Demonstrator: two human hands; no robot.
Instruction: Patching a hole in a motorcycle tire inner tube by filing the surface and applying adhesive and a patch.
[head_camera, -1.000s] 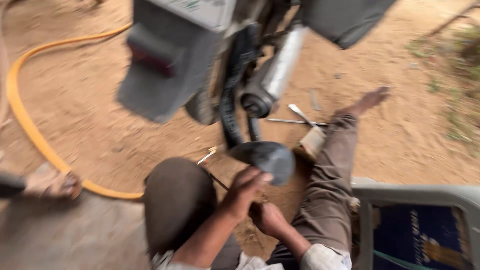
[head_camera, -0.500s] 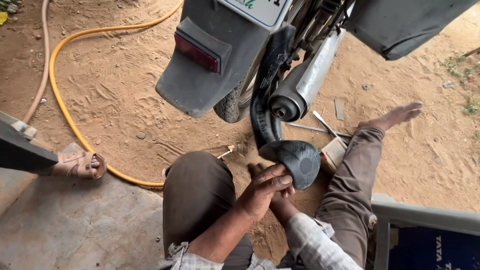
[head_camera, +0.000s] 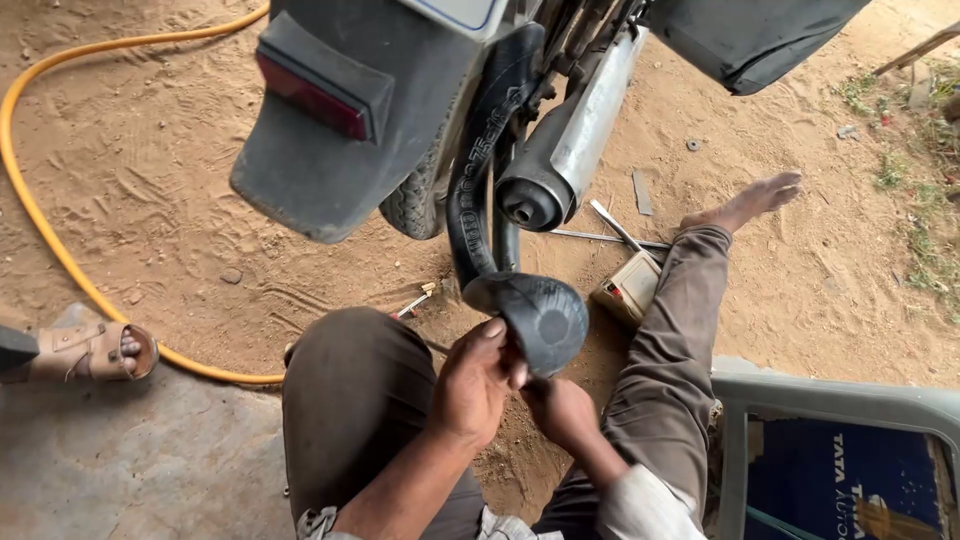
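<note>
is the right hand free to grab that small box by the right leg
Probably not yet: the right hand is under the black inner tube, seemingly holding it. The box lies close, beside the right leg, unobstructed.

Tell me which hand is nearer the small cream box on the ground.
Right. The right hand sits under the folded black inner tube, just below-left of the cream box. The left hand grips the tube further left, beyond the right hand.

The sandy ground (head_camera: 150, 200) carries a yellow hose (head_camera: 40, 215) curving across it and a small cream box (head_camera: 628, 288) beside metal tools (head_camera: 612, 228). A concrete slab (head_camera: 130, 460) (grey, smooth) borders the sand, with a sandalled foot (head_camera: 95, 350) at its edge.
</note>
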